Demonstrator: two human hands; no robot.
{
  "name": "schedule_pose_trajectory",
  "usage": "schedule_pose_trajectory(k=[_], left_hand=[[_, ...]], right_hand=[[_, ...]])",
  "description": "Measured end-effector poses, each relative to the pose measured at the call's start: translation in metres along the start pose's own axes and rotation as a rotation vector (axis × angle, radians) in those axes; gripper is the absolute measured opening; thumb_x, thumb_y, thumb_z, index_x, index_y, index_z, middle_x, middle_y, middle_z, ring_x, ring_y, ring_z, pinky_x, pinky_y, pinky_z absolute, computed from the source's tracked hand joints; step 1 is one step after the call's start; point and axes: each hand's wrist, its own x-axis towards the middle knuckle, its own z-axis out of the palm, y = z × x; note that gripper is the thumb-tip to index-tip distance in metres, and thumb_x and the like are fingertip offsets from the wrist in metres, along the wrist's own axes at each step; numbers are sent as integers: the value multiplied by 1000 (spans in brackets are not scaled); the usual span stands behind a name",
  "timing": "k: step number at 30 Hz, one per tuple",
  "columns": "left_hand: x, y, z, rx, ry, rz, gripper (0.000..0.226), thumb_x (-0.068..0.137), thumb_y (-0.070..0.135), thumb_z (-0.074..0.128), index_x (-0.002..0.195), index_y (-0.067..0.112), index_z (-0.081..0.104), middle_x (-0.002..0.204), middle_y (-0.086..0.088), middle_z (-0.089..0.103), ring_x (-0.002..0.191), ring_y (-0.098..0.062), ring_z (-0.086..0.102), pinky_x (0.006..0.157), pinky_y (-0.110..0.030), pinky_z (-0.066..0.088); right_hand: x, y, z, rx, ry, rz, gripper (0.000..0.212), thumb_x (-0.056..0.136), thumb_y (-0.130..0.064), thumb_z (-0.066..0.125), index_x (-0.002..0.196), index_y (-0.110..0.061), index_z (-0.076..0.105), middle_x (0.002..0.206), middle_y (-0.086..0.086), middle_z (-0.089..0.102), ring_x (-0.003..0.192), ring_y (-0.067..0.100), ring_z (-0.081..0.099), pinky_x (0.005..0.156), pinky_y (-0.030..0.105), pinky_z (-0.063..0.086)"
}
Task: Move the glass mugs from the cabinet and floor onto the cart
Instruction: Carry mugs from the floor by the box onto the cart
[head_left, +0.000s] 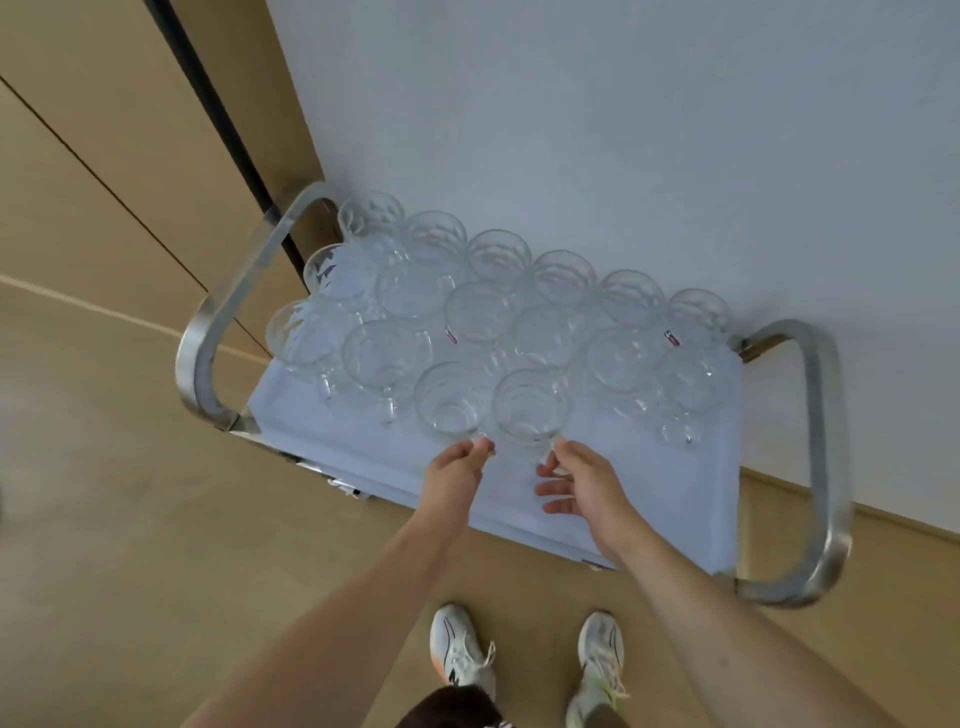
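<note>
Standing upright and empty in rows on cart (649, 499) top: glass mugs (563, 278). Near front edge, left hand (453, 470) pinching left front mug (451, 399) handle; right hand (582, 486) fingers relaxed beside right front mug (529, 408).

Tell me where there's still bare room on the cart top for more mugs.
Free: the near strip of the cart top, from the right hand to the right handle, and the near-left corner beside the left hand. Crowded: the glass mugs along the wall.

Perhaps a catering or hotel service room: a steel-handled cart (823, 467) packed with glass mugs (530, 405), plain panelled walls.
</note>
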Motion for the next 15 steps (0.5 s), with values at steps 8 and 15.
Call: schedule_pose_trajectory(k=[8,15], left_hand=[[18,20,-5,100,42,20,19,99,33,58,96,22,74,96,3,68,98,-16,61,99,-28,46],[12,29,3,165,88,38,20,100,32,58,97,19,72,96,5,67,106,-18,61,106,-41,48]], right_hand=[[8,15,20,27,63,7,29,105,-29,49,90,-10,66,92,6,68,77,23,66,64,35,54],[7,16,16,-87,92,-39,27,102,-40,52,104,-19,68,101,3,70,84,23,71,72,37,60]])
